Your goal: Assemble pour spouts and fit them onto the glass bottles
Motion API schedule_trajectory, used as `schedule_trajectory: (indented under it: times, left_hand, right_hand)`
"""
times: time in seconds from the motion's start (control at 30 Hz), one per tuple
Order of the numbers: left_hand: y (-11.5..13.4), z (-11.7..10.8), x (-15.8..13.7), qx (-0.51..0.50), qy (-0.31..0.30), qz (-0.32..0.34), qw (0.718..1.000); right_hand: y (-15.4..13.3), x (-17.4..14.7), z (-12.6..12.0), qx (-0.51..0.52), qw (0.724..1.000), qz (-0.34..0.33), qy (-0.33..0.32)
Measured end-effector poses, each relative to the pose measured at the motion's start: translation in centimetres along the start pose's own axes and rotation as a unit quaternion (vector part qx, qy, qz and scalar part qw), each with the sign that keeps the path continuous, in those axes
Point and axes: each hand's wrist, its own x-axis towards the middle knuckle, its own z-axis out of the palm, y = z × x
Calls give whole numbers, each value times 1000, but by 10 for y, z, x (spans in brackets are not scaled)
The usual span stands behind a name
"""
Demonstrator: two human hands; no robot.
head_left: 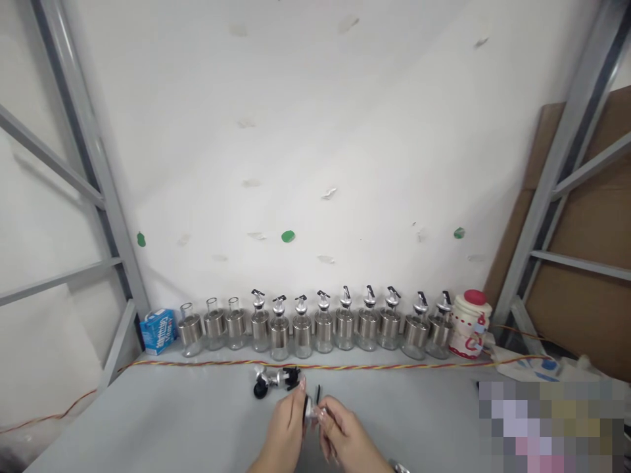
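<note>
Low in the middle of the head view, my left hand closes around a silver and black pourer spout. The fingers of my right hand pinch the other side of the same spout, so both hands meet on it. My fingers partly cover the piece. Just beyond my left hand, more silver and black pourer spouts lie in a small heap on the grey table.
Behind a twisted red-yellow cord, several glass and steel bottles stand in a row; the three leftmost have bare necks, the others wear spouts. A blue carton stands left, a cream jar right. Metal shelf posts flank the table.
</note>
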Motion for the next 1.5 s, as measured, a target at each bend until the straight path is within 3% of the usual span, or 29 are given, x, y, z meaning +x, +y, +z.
schedule_trajectory:
  times: [0.1, 0.27, 0.4, 0.5, 0.6, 0.7, 0.77, 1.0, 1.13, 1.27, 1.37, 1.43, 1.5]
  left_hand:
    - [-4, -4, 2, -15, -11, -37, 999]
    - [-14, -7, 1, -22, -16, -27, 999]
    - [-8, -7, -2, -42, -58, -17, 997]
    - [-6, -3, -2, -70, -64, -25, 995]
    - [-10, 4, 3, -132, -51, -104, 984]
    - [-13, 9, 6, -177, -55, -177, 966]
    - [-11, 10, 5, -185, -55, -187, 963]
    - [-7, 7, -5, -68, -57, -94, 992]
    - [-13, 8, -8, 30, -22, -32, 999]
    - [-16, 14, -12, 91, 10, -37, 995]
    - [-13, 14, -11, 128, -8, -19, 992]
    - [-9, 7, -6, 146, -15, 4, 989]
    - [-4, -9, 4, 161, 25, 17, 986]
  right_hand:
    - [1, 5, 1, 74, 997, 22, 9]
    - [4, 13, 3, 228, 970, 79, 32]
    - [5, 14, 7, 263, 958, 109, 38]
    - [5, 10, 6, 187, 976, 111, 34]
    - [1, 3, 0, 23, 997, 46, 51]
    - [-5, -3, -4, -105, 993, -43, 40]
    - [-5, -4, -4, -123, 991, -40, 37]
    - [7, 6, 6, 38, 992, 97, 68]
    - [14, 7, 10, 45, 989, 106, 90]
    - [21, 7, 14, 53, 986, 117, 106]
    - [20, 7, 15, 75, 985, 115, 104]
    - [15, 7, 15, 91, 984, 120, 100]
    - [9, 7, 14, 103, 981, 133, 96]
